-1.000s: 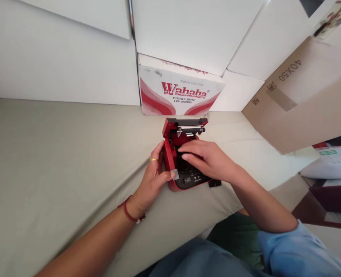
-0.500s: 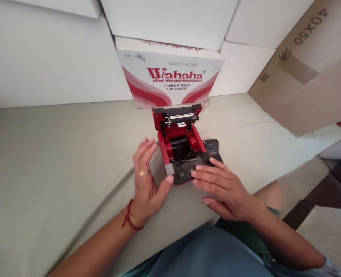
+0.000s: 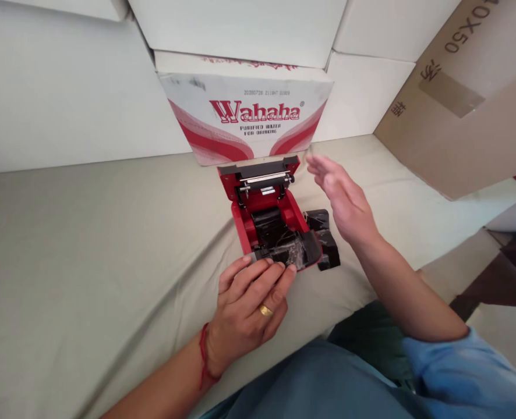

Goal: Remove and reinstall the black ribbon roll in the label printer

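A pale green sheet (image 3: 87,244) spreads from the left, running up to a large white box (image 3: 78,87) at the back. Next comes the left wrist with its red cord bracelet (image 3: 204,361), then the left hand (image 3: 249,308), palm down, a gold ring (image 3: 265,311) on one finger. Its fingertips rest side by side on the front edge of the red and black label printer (image 3: 295,208); the thumb's tip is hidden, so I cannot tell whether this grip pinches anything. The printer sits on the sheet in the middle, lid (image 3: 258,169) raised, just in front of a Wahaha purified-water carton (image 3: 258,116). A glossy black roll (image 3: 267,218) lies in its bay, and its streaked strip runs forward over the front edge to the fingertips. Just beside the printer's right side lies another glossy black piece (image 3: 328,250). Further right, the right hand (image 3: 349,203) is raised, apart from the printer, fingers extended, grip wide and holding nothing. A brown carton (image 3: 467,134) marked "40X50" stands at far right.
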`<state>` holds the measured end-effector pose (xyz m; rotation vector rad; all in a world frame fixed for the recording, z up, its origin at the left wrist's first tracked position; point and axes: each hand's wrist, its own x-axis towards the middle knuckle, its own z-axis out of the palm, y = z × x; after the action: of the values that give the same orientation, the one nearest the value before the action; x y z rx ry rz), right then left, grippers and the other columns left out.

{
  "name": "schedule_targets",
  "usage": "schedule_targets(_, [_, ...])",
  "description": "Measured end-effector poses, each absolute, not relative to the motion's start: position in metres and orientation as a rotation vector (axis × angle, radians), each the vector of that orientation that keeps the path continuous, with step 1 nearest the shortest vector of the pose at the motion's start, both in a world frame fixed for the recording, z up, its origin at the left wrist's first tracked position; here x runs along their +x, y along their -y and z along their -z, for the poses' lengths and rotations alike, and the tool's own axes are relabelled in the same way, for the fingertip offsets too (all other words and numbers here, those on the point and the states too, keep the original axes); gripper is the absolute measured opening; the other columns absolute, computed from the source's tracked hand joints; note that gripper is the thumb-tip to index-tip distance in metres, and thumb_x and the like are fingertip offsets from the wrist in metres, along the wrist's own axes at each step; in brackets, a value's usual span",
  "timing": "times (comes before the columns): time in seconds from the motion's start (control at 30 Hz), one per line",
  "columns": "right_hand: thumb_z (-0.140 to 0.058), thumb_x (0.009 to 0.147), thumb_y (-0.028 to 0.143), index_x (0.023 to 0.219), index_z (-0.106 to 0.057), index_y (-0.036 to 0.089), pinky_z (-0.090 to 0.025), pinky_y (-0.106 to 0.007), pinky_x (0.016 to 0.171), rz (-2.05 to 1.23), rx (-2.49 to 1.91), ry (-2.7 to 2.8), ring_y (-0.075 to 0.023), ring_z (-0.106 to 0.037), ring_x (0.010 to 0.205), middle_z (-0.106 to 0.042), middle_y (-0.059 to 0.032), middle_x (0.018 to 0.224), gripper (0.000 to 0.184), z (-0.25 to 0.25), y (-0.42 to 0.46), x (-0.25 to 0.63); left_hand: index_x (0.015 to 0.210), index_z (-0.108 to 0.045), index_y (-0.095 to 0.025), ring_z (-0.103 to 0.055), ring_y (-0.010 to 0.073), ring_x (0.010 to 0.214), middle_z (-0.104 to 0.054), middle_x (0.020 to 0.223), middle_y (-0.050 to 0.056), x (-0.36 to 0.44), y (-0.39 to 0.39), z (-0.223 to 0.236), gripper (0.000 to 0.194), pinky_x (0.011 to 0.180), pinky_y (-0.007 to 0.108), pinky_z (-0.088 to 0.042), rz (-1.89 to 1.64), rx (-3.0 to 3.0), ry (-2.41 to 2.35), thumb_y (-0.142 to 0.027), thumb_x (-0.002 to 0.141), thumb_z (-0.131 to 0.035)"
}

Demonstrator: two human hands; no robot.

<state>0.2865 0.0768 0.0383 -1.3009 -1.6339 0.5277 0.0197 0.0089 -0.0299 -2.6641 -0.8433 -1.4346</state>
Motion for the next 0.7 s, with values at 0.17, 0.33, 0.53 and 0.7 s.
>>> schedule_targets(0.17, [-0.044, 0.122, 0.082, 0.160, -0.078, 0.030, -0.052, -0.053, 0.141, -0.617, -1.233, 1.688, -0.0265, -0.074, 0.157, -0.082, -0.0058, 0.162, 0.073, -0.043, -0.129, 0.273, 0.169, -0.068, -0.028, -0.082, 0.0235, 0.114, -0.092, 0.118, 0.002, 0.019, -0.009, 0.031, 0.070, 0.137, 0.042, -0.047, 1.399, -2.644, 0.830, -0.006, 0.103, -0.072])
schedule_targets(0.33, [-0.050, 0.120, 0.082, 0.129, -0.094, 0.027, -0.064, -0.051, 0.127, -0.512, -1.227, 1.676, -0.0286, -0.087, 0.132, -0.094, -0.0064, 0.133, 0.071, -0.054, -0.093, 0.269, 0.171, -0.067, -0.032, -0.083, 0.0237, 0.117, -0.092, 0.121, 0.002, 0.019, -0.007, 0.035, 0.074, 0.139, 0.042, -0.046, 1.380, -2.627, 0.852, -0.007, 0.102, -0.073])
schedule_targets(0.53, [-0.046, 0.127, 0.062, 0.126, -0.094, 0.030, -0.061, -0.057, 0.132, -0.352, -1.098, 1.915, -0.0291, -0.088, 0.134, -0.095, -0.0070, 0.132, 0.057, -0.041, -0.044, 0.282, 0.164, -0.073, -0.033, -0.081, 0.0239, 0.118, -0.092, 0.116, 0.002, 0.018, -0.006, 0.036, 0.067, 0.142, 0.041, -0.043, 1.364, -2.587, 0.860, -0.009, 0.101, -0.075])
schedule_targets(0.7, [-0.056, 0.124, 0.031, 0.125, -0.094, 0.030, -0.069, -0.049, 0.123, -0.278, -1.182, 1.999, -0.0259, -0.089, 0.134, -0.094, -0.0046, 0.133, 0.038, -0.024, -0.025, 0.284, 0.165, -0.072, -0.032, -0.081, 0.0235, 0.115, -0.092, 0.116, 0.001, 0.018, -0.008, 0.035, 0.068, 0.141, 0.041, -0.042, 1.331, -2.617, 0.845, -0.009, 0.101, -0.077])
